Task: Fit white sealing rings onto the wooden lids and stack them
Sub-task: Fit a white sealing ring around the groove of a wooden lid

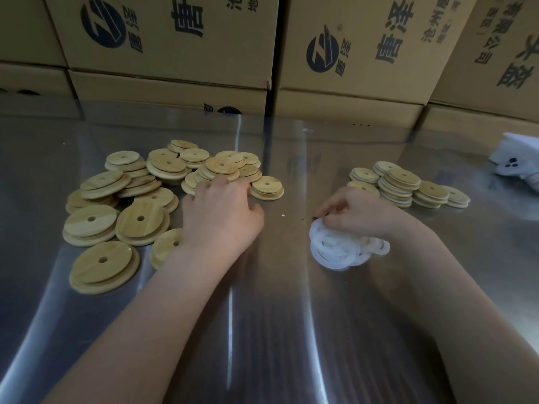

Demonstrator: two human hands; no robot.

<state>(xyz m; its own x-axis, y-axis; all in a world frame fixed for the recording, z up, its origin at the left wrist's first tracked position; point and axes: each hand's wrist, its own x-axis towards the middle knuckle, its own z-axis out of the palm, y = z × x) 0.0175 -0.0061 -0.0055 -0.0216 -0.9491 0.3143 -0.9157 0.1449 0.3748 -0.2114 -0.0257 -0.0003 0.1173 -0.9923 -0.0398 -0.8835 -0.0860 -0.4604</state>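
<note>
A loose heap of round wooden lids (140, 193), each with a small centre hole, covers the left of the steel table. My left hand (221, 211) reaches into the heap's right edge, fingers curled over a lid there; the lid beneath is mostly hidden. A small pile of white sealing rings (341, 249) lies right of centre. My right hand (353, 214) rests on top of that pile, fingertips pinching at a ring. Short stacks of lids fitted with white rings (402, 185) stand at the right rear.
Printed cardboard boxes (175, 53) form a wall along the table's far edge. A white bag or cloth with dark dots (516, 161) lies at the far right. The steel table (277, 316) is shiny with glare streaks.
</note>
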